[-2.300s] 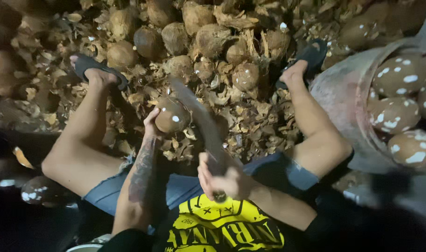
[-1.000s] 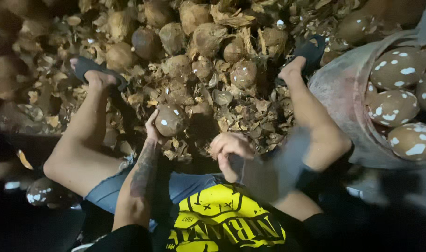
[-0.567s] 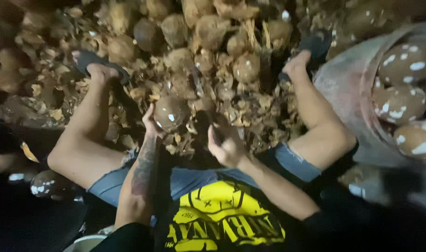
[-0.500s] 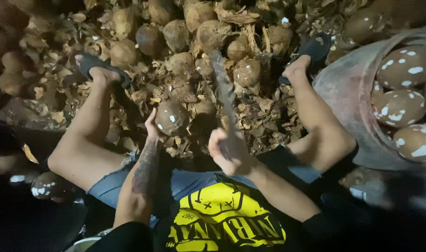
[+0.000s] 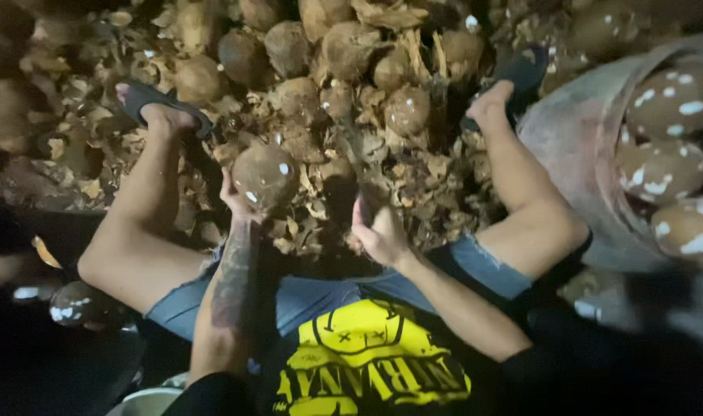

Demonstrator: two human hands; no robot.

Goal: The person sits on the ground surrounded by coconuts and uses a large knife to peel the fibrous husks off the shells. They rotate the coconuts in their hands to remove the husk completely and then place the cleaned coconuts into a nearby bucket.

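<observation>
The right hand [image 5: 382, 235], clenched on a blurred blade [image 5: 359, 166], had dropped lower. The left hand [image 5: 239, 204] still gripped the coconut [image 5: 265, 176] (above husk litter [image 5: 413, 181], dim ground).

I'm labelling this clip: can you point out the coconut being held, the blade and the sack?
coconut [image 5: 264, 176], head view, middle of its brown shell.
blade [image 5: 360, 166], head view, blurred mid-length.
sack [image 5: 578, 158], head view, its pale cloth wall.

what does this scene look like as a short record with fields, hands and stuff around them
left hand: left hand grips a round brown coconut from below
right hand: right hand closed on the handle of a blurred blade pointing away from the body
ground: husk scraps and unpeeled coconuts piled ahead
right side: sack holding white-patched peeled coconuts
posture: seated, legs spread, sandals on feet
</observation>
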